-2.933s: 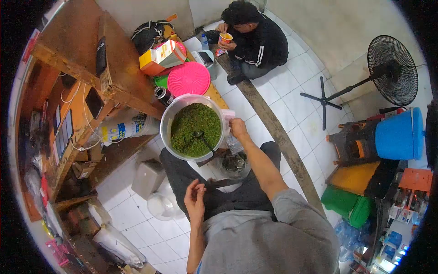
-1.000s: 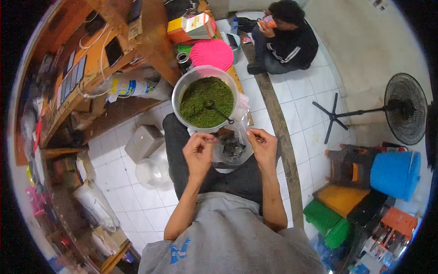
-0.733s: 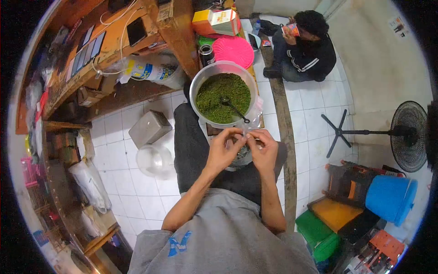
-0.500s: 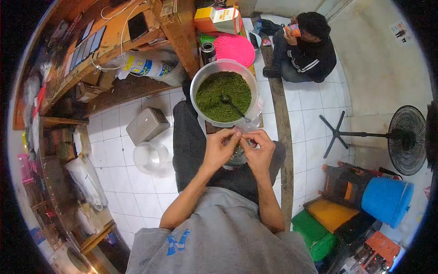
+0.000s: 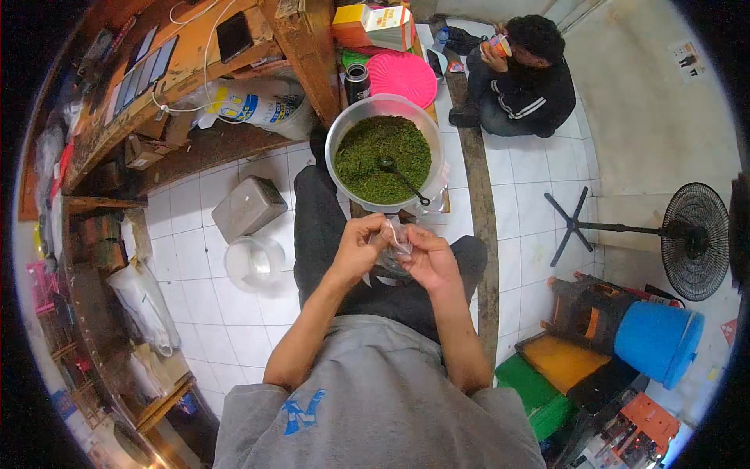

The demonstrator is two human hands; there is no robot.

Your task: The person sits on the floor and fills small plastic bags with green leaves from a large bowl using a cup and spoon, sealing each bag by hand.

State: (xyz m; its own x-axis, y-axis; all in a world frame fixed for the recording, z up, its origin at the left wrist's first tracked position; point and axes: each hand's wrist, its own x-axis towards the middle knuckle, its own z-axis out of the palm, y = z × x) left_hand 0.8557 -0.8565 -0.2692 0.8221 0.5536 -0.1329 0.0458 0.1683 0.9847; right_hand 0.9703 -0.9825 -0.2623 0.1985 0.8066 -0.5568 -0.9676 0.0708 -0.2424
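Observation:
Between my hands is a small clear plastic bag [image 5: 399, 235], just in front of a round translucent tub [image 5: 334, 173]. My left hand [image 5: 361, 244] pinches one side of the bag, and the fingers of my right hand [image 5: 429, 256] are closed on the other side. Chopped green leafy stuff [image 5: 375, 147] fills much of the tub. A black spoon [image 5: 403, 180] lies on it, its handle reaching over the near rim. Under my hands, between my legs, something clear is partly hidden.
Beyond the tub are a pink lid [image 5: 401, 80], a dark tumbler [image 5: 357, 81] and a yellow-red box [image 5: 373, 28]. Another person [image 5: 525, 76] sits at the back right with a cup. A grey container [image 5: 250, 209] and clear tub [image 5: 254, 264] stand left; a fan [image 5: 694, 241] stands right.
My hands have moved slightly apart, and the clear bag now shows between them. My right hand has turned so its palm side shows more. The other person's cup has shifted a little.

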